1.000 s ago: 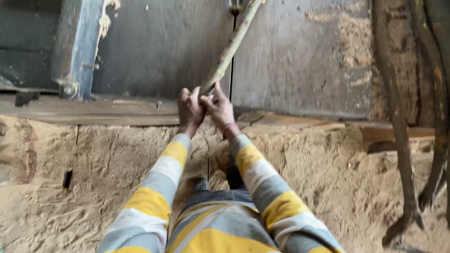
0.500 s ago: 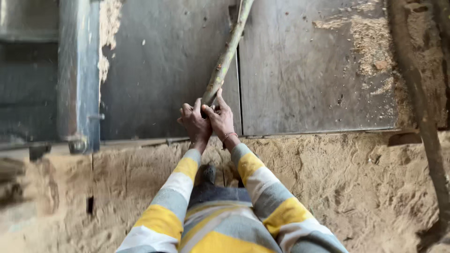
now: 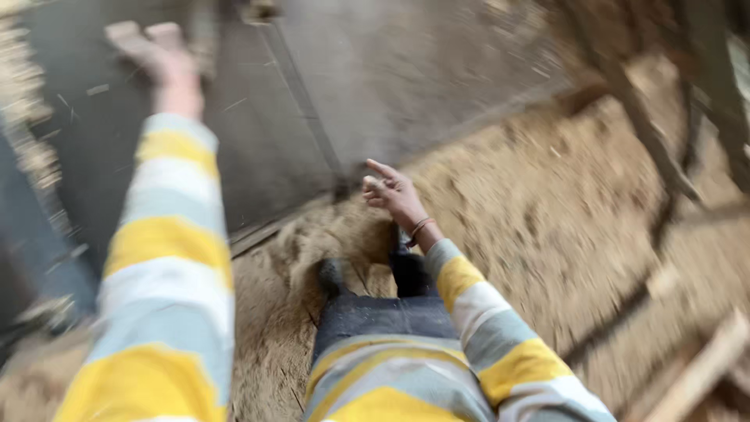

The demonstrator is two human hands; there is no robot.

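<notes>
Head view: both hands are off the pale wooden pole they gripped a moment ago.
Left hand [image 3: 152, 55] reaches high, grip unclear in blur; right hand [image 3: 391, 191] hangs open, empty, above sandy sawdust floor [image 3: 562, 211]; the pole is no longer discernible.

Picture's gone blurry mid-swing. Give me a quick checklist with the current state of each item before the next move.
1. Left hand gripping the pole: cannot tell; it is raised high and blurred, and the pole is hard to make out.
2. Right hand on the pole: not ok; it hangs low, fingers loosely spread, holding nothing.
3. Footing: ok; both feet stand in the sawdust.
4. Dark panel ahead: ok; nothing stands between it and the hands.
5. Loose timber at lower right: ok; apart from the feet.
6. View sharpness: not ok; motion blur throughout.
</notes>
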